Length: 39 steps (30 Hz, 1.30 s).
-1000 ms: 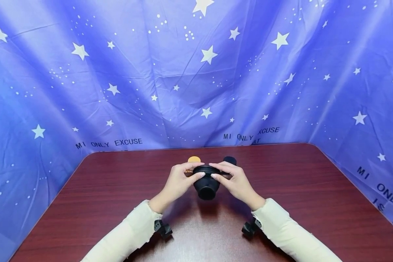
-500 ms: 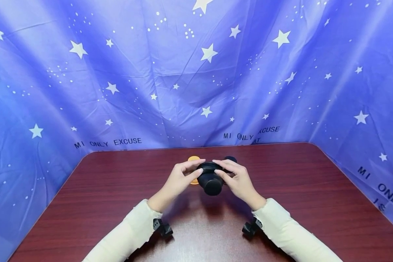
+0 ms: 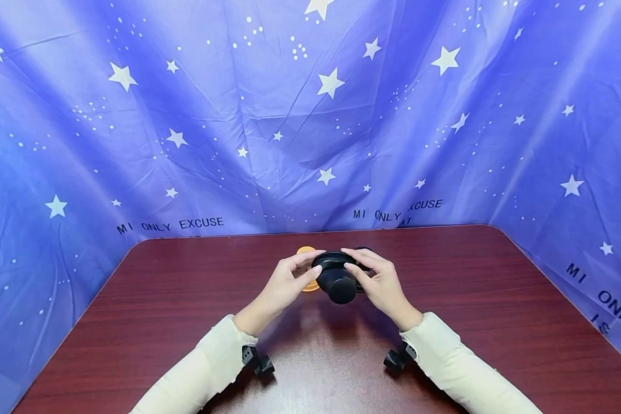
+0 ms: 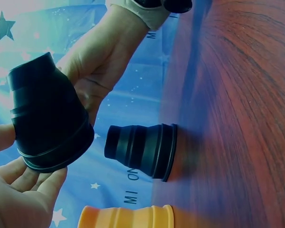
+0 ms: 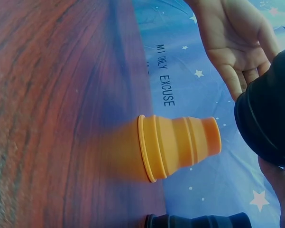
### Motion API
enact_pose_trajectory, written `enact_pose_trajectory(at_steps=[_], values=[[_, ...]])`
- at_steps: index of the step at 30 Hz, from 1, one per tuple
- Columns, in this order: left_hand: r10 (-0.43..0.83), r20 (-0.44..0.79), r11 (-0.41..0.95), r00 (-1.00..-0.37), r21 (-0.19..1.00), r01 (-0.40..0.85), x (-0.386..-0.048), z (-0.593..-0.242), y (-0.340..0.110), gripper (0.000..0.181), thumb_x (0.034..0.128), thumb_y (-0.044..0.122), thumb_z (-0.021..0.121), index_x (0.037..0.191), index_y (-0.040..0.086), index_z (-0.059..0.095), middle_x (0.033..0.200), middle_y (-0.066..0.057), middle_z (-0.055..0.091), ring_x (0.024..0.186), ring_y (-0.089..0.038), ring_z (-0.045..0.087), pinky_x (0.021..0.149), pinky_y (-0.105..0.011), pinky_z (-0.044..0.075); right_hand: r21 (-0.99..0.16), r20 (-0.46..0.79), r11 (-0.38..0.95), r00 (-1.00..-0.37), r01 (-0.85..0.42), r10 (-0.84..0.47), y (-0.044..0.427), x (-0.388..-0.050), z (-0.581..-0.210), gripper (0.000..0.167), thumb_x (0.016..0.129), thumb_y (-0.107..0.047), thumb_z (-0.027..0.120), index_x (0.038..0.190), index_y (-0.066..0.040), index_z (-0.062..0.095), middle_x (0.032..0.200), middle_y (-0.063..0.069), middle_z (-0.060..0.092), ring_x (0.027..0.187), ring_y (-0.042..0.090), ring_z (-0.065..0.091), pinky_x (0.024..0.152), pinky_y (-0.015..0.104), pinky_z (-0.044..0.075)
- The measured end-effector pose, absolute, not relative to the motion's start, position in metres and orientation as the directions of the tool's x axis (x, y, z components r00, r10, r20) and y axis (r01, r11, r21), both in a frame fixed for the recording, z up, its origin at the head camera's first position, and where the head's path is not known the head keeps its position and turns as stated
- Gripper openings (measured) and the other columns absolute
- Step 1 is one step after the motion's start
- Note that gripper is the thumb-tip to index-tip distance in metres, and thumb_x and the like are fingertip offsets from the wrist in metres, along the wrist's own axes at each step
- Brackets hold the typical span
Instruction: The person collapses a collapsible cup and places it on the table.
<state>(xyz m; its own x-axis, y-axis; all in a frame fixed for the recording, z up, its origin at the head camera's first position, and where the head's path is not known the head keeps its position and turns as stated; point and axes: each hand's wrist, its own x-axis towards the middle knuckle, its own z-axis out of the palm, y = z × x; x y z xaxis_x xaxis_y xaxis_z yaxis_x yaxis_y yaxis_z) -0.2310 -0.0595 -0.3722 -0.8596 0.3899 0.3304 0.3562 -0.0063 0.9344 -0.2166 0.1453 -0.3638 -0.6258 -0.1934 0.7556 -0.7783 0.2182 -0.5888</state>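
Both hands hold a black collapsible cup (image 3: 340,282) by its wide rim, off the table and tilted, its narrow base towards me. My left hand (image 3: 279,284) grips its left side between thumb and fingers. On the opposite side my right hand (image 3: 385,284) does the same. Behind it an orange collapsible cup (image 5: 180,147) stands upside down, rim on the table. A second black cup (image 4: 142,152) also stands rim down, to the right of the orange one. In the head view both are partly hidden by the hands and the held cup.
The dark red wood-grain table (image 3: 160,322) reaches back to a blue curtain (image 3: 269,115) printed with stars and lettering. Small black devices (image 3: 259,362) are strapped under both sleeve cuffs.
The held cup has shifted up and slightly right, its base tipping up. My right hand has moved a little right with it. More of the orange cup shows.
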Motion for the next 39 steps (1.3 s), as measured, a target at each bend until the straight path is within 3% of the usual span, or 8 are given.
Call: enact_pose_trajectory(at_steps=[13, 20, 27, 39], values=[[0.339, 0.355, 0.053, -0.871, 0.917, 0.395, -0.231, -0.374, -0.057, 0.035, 0.0924, 0.005, 0.058, 0.126, -0.004, 0.057, 0.116, -0.02, 0.064, 0.093, -0.007, 0.062, 0.076, -0.018, 0.051, -0.608, 0.731, 0.23, -0.649, -0.76, -0.21, 0.144, -0.214, -0.365, 0.029, 0.08, 0.016, 0.062, 0.109, 0.013, 0.063, 0.094, 0.02, 0.065, 0.083, 0.006, 0.056, 0.06, 0.018, 0.051], [0.301, 0.408, 0.083, -0.862, 0.889, 0.45, -0.231, -0.373, -0.058, 0.034, 0.0918, 0.004, 0.059, 0.126, -0.001, 0.059, 0.121, -0.018, 0.062, 0.096, -0.012, 0.063, 0.078, -0.02, 0.052, -0.691, 0.649, 0.21, -0.722, -0.691, -0.241, 0.146, -0.213, -0.363, 0.029, 0.084, 0.011, 0.061, 0.114, 0.01, 0.062, 0.089, 0.014, 0.062, 0.08, 0.006, 0.056, 0.068, 0.019, 0.052], [0.295, 0.418, 0.122, -0.859, 0.875, 0.468, -0.23, -0.371, -0.058, 0.034, 0.0901, 0.005, 0.062, 0.124, 0.001, 0.061, 0.121, -0.015, 0.063, 0.102, -0.02, 0.062, 0.08, -0.02, 0.051, -0.78, 0.553, 0.179, -0.795, -0.599, -0.25, 0.147, -0.212, -0.362, 0.028, 0.088, 0.007, 0.059, 0.115, 0.009, 0.061, 0.09, 0.019, 0.065, 0.078, 0.006, 0.06, 0.069, 0.017, 0.05], [0.35, 0.431, 0.227, -0.832, 0.822, 0.522, -0.207, -0.344, -0.052, 0.033, 0.0862, -0.003, 0.063, 0.119, -0.01, 0.06, 0.115, -0.023, 0.063, 0.106, -0.031, 0.061, 0.085, -0.04, 0.052, -0.817, 0.443, 0.247, -0.841, -0.521, -0.309, 0.145, -0.21, -0.36, 0.023, 0.089, -0.002, 0.062, 0.111, 0.004, 0.066, 0.096, 0.016, 0.069, 0.078, 0.006, 0.063, 0.068, 0.021, 0.052]])
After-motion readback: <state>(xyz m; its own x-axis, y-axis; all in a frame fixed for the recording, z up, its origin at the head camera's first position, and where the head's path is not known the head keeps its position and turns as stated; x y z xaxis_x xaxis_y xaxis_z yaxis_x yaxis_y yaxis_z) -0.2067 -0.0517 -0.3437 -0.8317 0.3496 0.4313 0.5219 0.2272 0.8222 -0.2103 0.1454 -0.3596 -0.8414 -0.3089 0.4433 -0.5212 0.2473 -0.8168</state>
